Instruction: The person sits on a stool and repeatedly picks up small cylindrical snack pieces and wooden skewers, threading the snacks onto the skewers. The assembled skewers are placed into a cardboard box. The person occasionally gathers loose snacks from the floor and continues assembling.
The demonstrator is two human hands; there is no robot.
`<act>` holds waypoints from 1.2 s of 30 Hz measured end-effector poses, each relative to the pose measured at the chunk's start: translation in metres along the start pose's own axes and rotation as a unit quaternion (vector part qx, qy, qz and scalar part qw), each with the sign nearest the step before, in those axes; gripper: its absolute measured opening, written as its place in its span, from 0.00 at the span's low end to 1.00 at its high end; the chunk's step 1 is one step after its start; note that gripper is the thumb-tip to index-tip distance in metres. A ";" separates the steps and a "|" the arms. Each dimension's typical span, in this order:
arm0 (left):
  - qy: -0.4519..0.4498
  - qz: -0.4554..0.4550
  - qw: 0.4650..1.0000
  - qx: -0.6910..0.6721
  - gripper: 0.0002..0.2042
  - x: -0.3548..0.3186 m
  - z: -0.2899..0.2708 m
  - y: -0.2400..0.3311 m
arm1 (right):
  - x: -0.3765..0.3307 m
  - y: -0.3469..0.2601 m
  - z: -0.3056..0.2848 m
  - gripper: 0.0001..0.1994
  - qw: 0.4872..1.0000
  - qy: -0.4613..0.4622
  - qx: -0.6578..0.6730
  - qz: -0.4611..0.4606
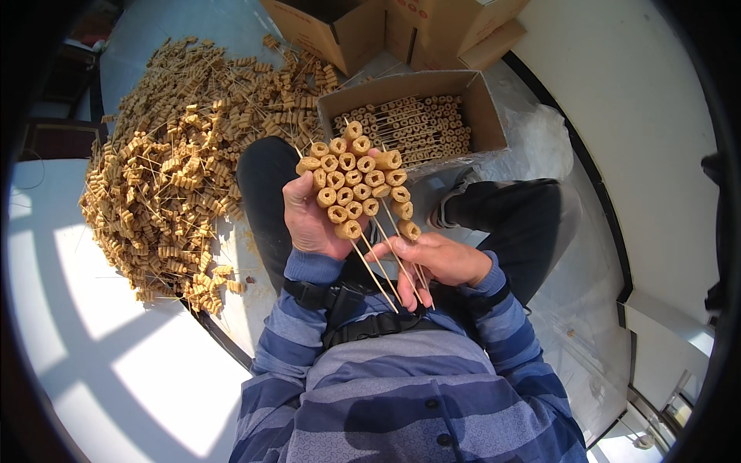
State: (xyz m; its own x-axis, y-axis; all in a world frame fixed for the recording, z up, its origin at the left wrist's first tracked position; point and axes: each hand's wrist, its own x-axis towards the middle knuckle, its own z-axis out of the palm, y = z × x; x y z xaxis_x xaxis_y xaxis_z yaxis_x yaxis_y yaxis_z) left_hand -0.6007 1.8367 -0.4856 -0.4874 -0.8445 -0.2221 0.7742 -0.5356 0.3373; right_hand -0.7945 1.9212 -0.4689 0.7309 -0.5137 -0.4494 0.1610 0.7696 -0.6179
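A bundle of skewers (353, 177) threaded with tan, hollow ring-shaped pieces lies across my left hand (316, 224). My left thumb presses the bundle's left side, and its other fingers are mostly hidden underneath. The open ends of the rings face up. Several bare wooden sticks (377, 267) run from the bundle down toward my lap. My right hand (441, 261) is closed around some of these sticks at the lower right. Its thumb is next to the lowest ring piece (410, 230), on a skewer at the bundle's right edge.
A large heap of similar skewers (166, 185) spreads over the floor on the left. Beyond my hands, an opened cardboard box (489, 123) holds skewers packed in rows. More cardboard boxes (351, 38) stand behind it. Clear plastic sheeting (540, 139) lies at the right, beside my bent leg (513, 204).
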 end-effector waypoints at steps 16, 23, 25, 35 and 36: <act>0.031 0.029 0.999 -0.003 0.32 0.006 -0.019 0.005 | -0.003 -0.003 -0.018 0.25 0.955 0.271 -0.110 -0.048; 0.053 0.008 0.995 0.086 0.34 0.004 -0.012 -0.004 | 0.010 -0.031 0.016 0.19 0.873 0.390 -0.191 -0.222; 0.043 0.001 0.994 0.098 0.34 0.003 -0.012 -0.005 | 0.019 -0.036 0.016 0.18 0.850 0.395 -0.226 -0.265; -0.001 0.001 0.997 0.076 0.32 0.004 -0.013 -0.002 | 0.047 -0.042 0.004 0.16 0.850 0.360 -0.224 -0.312; 0.016 0.017 0.997 0.072 0.32 0.006 -0.013 -0.002 | 0.044 -0.042 0.003 0.16 0.856 0.350 -0.226 -0.306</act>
State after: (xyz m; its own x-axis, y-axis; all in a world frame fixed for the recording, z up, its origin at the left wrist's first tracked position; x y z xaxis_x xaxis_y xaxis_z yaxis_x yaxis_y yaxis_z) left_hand -0.6000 1.8331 -0.4996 -0.4477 -0.8623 -0.2365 0.7230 -0.5048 0.4717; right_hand -0.7669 1.8671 -0.4606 -0.0005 -0.9914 -0.1307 -0.0162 0.1307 -0.9913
